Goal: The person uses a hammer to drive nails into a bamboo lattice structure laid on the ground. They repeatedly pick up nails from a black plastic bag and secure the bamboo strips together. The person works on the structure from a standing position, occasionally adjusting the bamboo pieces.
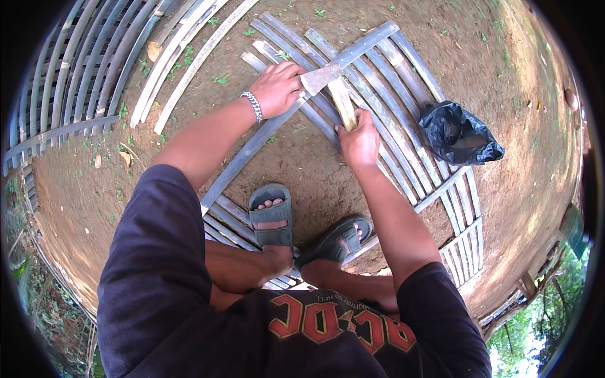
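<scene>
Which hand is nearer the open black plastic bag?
Right. The right hand, around a pale wooden handle, is left of the black plastic bag, with long grey slats between; the left hand is farther left, beside the grey metal blade.

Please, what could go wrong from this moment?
The tool in the right hand has its metal head close beside the left hand; a slip could injure that hand. The open sandals leave toes bare, so a dropped tool might hurt them.
</scene>
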A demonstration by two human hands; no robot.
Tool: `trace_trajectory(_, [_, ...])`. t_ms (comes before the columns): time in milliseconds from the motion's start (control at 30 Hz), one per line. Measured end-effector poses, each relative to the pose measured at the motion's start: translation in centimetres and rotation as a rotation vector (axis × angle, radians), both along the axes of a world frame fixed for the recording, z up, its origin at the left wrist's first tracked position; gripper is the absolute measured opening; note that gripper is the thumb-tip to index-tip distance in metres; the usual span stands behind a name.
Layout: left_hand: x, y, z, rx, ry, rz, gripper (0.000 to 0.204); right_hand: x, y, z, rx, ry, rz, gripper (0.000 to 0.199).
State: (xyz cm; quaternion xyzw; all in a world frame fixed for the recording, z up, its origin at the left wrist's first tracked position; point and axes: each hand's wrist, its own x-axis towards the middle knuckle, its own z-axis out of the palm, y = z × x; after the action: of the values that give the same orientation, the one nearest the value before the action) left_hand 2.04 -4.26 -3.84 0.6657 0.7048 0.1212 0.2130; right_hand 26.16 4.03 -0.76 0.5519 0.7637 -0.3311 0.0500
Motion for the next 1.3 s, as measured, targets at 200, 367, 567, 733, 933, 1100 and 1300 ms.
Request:
trace_trajectory(200, [0.7,-1.5,-1.1,0.173,-0.081,0.119,0.010,3.0,3.4,1.6,-0.056,0.201,0.012,0.044])
trace_trajectory(367, [0.7,-1.2,-2.0,0.243,-0.109,0.116,0.012,8.4,7.9,4.1,-0.169,0.258,0.050,0.039])
trace_trajectory(567, [1.0,-1.4,-3.1,0.303,-0.094,0.136,0.010,12.1,10.4,7.6,-0.093,0.073,0.070,0.037])
trace_trajectory(733, [1.1,-1.1,-3.2,0.293,-0.106,0.112,0.013,14.4,10.3,7.4,-0.066,0.116,-0.006,0.041])
trace_trajectory(933, [1.1,-1.3,-3.0,0.313,-0.116,0.132,0.014,13.8,8.4,4.9,-0.210,0.236,-0.021,0.039])
trace_trajectory(1100, [1.9,-1.4,-2.6,0.304,-0.044,0.209,0.011,8.8,4.3,3.4,-0.419,0.388,-0.131,0.035])
trace_trajectory(1300, [2.6,-1.5,-1.8,0.255,-0.024,0.284,0.009,0.3,2.3,0.8,-0.413,0.489,-0.156,0.036])
